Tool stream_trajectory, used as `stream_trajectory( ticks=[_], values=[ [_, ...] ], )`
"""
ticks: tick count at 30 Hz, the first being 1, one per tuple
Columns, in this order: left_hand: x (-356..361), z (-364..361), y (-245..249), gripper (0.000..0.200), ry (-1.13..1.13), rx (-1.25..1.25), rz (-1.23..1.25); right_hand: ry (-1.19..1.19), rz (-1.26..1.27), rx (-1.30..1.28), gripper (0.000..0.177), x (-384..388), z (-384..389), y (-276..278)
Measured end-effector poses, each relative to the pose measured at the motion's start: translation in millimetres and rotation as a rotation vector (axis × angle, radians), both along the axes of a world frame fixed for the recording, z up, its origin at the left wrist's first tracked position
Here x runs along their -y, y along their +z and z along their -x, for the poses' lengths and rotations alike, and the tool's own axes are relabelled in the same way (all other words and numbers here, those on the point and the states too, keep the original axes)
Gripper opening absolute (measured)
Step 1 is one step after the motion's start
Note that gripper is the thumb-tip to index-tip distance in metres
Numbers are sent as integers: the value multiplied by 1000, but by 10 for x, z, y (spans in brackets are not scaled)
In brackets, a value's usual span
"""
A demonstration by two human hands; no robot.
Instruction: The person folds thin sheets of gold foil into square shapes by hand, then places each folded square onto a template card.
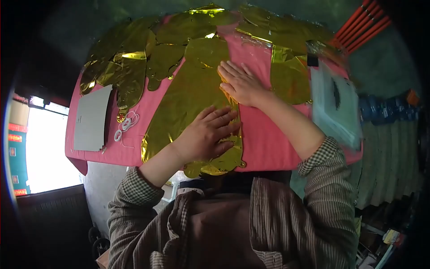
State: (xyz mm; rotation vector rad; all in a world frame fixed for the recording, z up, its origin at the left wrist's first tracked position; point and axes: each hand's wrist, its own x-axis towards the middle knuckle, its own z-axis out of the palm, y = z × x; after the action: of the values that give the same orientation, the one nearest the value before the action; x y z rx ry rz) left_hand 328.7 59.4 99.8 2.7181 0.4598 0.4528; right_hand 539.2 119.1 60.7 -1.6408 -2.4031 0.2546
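Note:
A long gold foil sheet (179, 101) lies flat across the pink cloth, its scalloped lower end hanging at the table's front edge. My left hand (208, 134) is over the lower part of this foil, palm down with the fingers stretched. Farther up, my right hand (242, 83) rests flat at the foil's right edge, fingers extended. Under that palm and fingers an orange-yellow patch shows; I cannot make out whether it is a cloth or a reflection in the foil.
More gold foil pieces (121, 67) overlap along the back of the pink-covered table (257, 139). At left lie a grey board stack (92, 119) and white string (127, 123). Clear plastic bags (336, 107) are at right, with orange rods (363, 24) beyond the far right corner.

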Motion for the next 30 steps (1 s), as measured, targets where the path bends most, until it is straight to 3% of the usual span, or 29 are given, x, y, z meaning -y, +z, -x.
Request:
stream_trajectory(
  ticks=[14,16,17,20,25,30],
  values=[
    [112,95,160,38,-18,-4,-77,-35,22,115,60,-30,26,-32],
    [24,153,212,35,-152,-63,176,-33,29,108,60,-27,21,-28],
    [1,129,232,35,-146,-63,167,-32,39,102,60,-30,24,-18],
    [-5,11,225,40,-17,27,41,-43,59,124,60,-19,44,42],
    [101,-7,51,65,-43,-176,-23,-34,25,107,61,-18,14,5],
    [233,37,72,70,-31,-238,-34,-23,60,121,60,-23,32,49]
  ],
)
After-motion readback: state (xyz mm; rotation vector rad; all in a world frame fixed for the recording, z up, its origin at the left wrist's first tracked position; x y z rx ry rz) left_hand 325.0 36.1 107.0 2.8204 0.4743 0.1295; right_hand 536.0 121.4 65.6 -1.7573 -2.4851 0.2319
